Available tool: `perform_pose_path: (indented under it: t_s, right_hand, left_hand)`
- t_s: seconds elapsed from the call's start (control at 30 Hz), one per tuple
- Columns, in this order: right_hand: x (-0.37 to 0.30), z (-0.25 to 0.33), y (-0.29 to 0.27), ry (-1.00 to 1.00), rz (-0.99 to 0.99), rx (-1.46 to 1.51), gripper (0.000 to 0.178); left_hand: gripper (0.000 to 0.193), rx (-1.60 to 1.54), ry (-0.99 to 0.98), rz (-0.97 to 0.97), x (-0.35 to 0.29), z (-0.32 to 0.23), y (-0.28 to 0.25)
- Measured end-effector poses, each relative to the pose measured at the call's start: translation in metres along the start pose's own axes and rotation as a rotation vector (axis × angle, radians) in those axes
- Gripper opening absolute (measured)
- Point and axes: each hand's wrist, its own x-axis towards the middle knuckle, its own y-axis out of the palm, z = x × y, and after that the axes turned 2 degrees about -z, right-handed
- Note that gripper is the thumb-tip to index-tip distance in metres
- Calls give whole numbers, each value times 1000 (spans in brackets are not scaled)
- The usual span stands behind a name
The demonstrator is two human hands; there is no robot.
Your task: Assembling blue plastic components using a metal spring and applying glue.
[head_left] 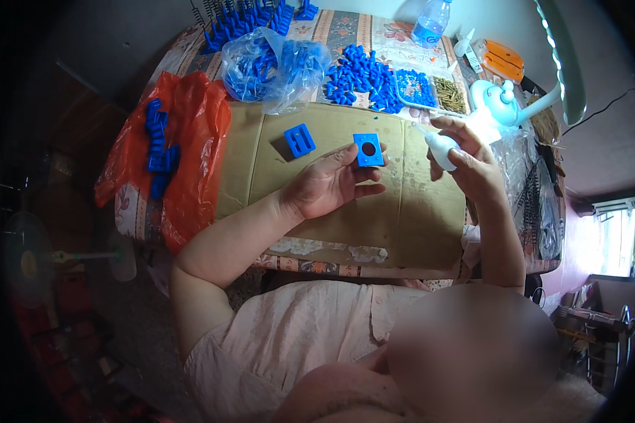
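Above the cardboard, my left hand [327, 182] grips a blue plastic block [368, 161] by its edge. A round dark hole shows in the middle of its face, with small holes near the corners. To its right, my right hand [473, 161] is closed around a small white squeeze bottle [442, 149] whose thin nozzle points up and to the left, apart from the block. Another blue part, a slotted frame [299, 142], lies on the cardboard just left of my left hand.
The cardboard sheet [261, 176] covers the table's middle. Behind it are a clear bag of blue parts [275, 67], a pile of small blue pieces [363, 76], and a tray holding brass-coloured pins [449, 94]. A lamp [497, 102] stands right; a red bag [194, 162] lies left.
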Motion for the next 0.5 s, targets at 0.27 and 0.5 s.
perform_pose_path:
  t_s: [0.27, 0.5]
  right_hand:
    - [7, -11, -22, -77, -8, 23, 49]
    - [12, -12, -35, -191, -138, 56, 41]
  left_hand:
    - [46, 9, 7, -1, 0, -1, -3]
    - [45, 33, -7, 12, 1, -2, 5]
